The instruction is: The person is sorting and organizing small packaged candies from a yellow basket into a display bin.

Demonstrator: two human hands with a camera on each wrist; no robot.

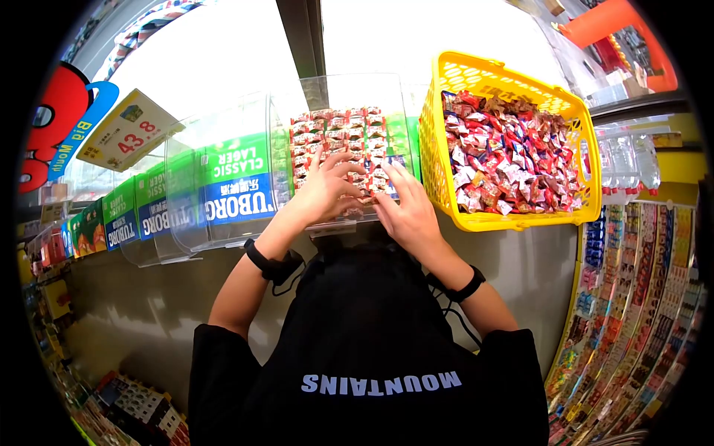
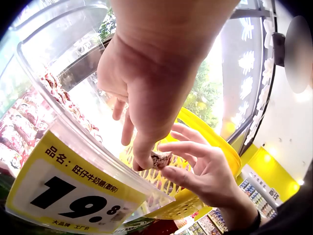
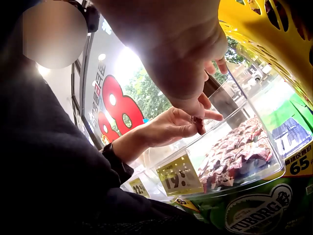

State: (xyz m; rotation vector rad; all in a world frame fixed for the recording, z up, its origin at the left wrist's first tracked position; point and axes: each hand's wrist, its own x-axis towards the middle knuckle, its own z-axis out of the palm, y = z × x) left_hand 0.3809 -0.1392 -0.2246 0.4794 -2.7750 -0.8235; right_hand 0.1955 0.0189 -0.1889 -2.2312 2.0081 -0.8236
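Note:
A small wrapped candy (image 2: 160,159) with a red and white wrapper sits between the fingertips of both hands. My left hand (image 1: 327,187) pinches it from one side, over the front of a clear plastic bin (image 1: 349,83). From the other side, the thumb and index finger of my right hand (image 1: 411,212) pinch the same candy. Below the hands in the bin, similar wrapped candies (image 1: 327,128) lie in neat rows. In the right wrist view, the candy (image 3: 198,124) shows dark red at the fingertips.
A yellow basket (image 1: 513,221) heaped with loose candies (image 1: 506,156) stands right of the bin. More clear bins (image 1: 178,223) and green-and-blue Tuborg cartons (image 1: 238,186) line the left. A price tag (image 2: 78,188) hangs on the bin's front. Stocked shelves (image 1: 632,282) stand at right.

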